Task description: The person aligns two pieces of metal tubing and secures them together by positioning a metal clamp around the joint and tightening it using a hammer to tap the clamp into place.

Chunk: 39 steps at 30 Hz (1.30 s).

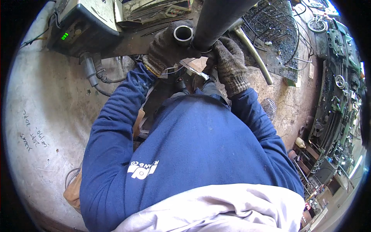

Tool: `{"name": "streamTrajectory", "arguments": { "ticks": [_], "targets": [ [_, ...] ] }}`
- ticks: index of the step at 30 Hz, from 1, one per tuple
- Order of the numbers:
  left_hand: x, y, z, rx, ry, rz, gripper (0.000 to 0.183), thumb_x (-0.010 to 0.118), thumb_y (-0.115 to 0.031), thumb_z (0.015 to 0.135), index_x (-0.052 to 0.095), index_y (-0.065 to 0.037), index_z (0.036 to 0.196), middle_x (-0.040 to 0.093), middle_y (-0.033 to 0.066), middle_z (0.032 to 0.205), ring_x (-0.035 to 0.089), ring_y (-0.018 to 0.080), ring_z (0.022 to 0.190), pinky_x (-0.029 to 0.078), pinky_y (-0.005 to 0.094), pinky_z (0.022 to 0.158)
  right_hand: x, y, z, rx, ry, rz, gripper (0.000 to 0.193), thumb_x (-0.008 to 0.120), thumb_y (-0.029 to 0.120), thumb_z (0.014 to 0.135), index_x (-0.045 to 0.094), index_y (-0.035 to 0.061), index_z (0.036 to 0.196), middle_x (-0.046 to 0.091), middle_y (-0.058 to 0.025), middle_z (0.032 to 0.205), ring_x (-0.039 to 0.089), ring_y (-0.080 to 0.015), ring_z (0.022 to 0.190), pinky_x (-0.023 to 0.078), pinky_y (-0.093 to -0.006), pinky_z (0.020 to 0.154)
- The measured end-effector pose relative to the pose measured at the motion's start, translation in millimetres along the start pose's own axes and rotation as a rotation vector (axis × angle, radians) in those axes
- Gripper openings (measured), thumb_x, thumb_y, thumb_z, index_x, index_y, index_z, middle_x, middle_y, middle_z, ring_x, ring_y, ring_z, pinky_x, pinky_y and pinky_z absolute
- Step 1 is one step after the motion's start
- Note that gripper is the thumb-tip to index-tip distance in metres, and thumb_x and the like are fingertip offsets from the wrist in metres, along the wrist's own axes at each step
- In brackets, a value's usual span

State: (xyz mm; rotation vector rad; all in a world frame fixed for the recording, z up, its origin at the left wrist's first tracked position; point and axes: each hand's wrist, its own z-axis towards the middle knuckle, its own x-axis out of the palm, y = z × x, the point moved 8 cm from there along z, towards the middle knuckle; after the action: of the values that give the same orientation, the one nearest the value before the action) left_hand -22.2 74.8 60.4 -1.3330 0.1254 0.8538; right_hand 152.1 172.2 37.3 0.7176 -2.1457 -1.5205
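Observation:
My left hand (165,49), in a grey-brown knit glove, is closed around a short metal pipe piece (183,34), whose open round end faces up. Just right of it a thick dark pipe (222,19) slants in from the top edge, its lower end between my two hands. My right hand (232,65), gloved alike, has its fingers curled against that lower end; the fingertips are partly hidden. A hammer (253,50) with a long pale handle lies right of my right hand.
At the upper left stands a welding machine (85,31) with a green display and a thick cable plug (89,69). Thin rods (154,29) lie behind my left hand. A metal grate (270,19) with dark scraps is at the upper right. A cluttered rack (336,96) lines the far right.

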Motion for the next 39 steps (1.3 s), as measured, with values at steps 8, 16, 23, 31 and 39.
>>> {"name": "streamTrajectory", "arguments": {
  "ticks": [8,16,23,31,39],
  "targets": [
    [-3.0,-16.4,-0.1,0.115,-0.019,0.083,0.081,0.096,-0.046,0.065,0.058,-0.008,0.126,0.072,0.0124,0.112,0.072,0.0252,0.102,0.059,0.0403,0.088,-0.4,-2.2,0.6,0.001,-0.005,0.076,0.034,0.064,0.023,0.100,0.064,-0.0032,0.121,0.071,-0.0096,0.096,0.067,-0.0141,0.074,0.056,-0.0276,0.065],
    [-2.5,-16.5,2.4,0.047,0.082,0.060,0.081,0.097,-0.044,0.064,0.058,-0.008,0.126,0.071,0.0116,0.115,0.071,0.0255,0.105,0.058,0.0400,0.090,-4.9,1.8,2.8,-0.082,-0.014,-0.112,0.033,0.064,0.021,0.099,0.064,-0.0025,0.123,0.069,-0.0114,0.113,0.067,-0.0159,0.098,0.056,-0.0270,0.084],
    [-1.5,-15.1,0.6,0.017,0.087,0.080,0.080,0.096,-0.043,0.066,0.057,-0.008,0.127,0.071,0.0119,0.116,0.071,0.0261,0.106,0.058,0.0399,0.092,-0.9,-0.5,-4.1,-0.020,0.019,0.023,0.028,0.063,0.017,0.101,0.065,-0.0024,0.121,0.070,-0.0111,0.113,0.067,-0.0159,0.101,0.056,-0.0274,0.087],
    [3.3,-8.4,1.4,0.004,0.093,-0.039,0.078,0.097,-0.042,0.065,0.059,-0.007,0.123,0.071,0.0120,0.116,0.071,0.0261,0.105,0.058,0.0398,0.091,-10.9,2.3,1.1,-0.180,-0.093,-0.045,0.034,0.057,0.023,0.104,0.061,-0.0005,0.127,0.069,-0.0132,0.107,0.067,-0.0188,0.089,0.055,-0.0358,0.079],
    [-8.5,-29.9,2.9,0.000,-0.015,0.016,0.075,0.098,-0.038,0.057,0.066,-0.009,0.118,0.073,0.0114,0.103,0.072,0.0270,0.097,0.058,0.0391,0.086,-5.5,18.0,65.5,-0.875,-0.381,-0.609,0.057,0.066,0.037,0.096,0.051,0.0001,0.136,0.062,-0.0167,0.127,0.060,-0.0304,0.116,0.049,-0.0397,0.097]
  ]
}}
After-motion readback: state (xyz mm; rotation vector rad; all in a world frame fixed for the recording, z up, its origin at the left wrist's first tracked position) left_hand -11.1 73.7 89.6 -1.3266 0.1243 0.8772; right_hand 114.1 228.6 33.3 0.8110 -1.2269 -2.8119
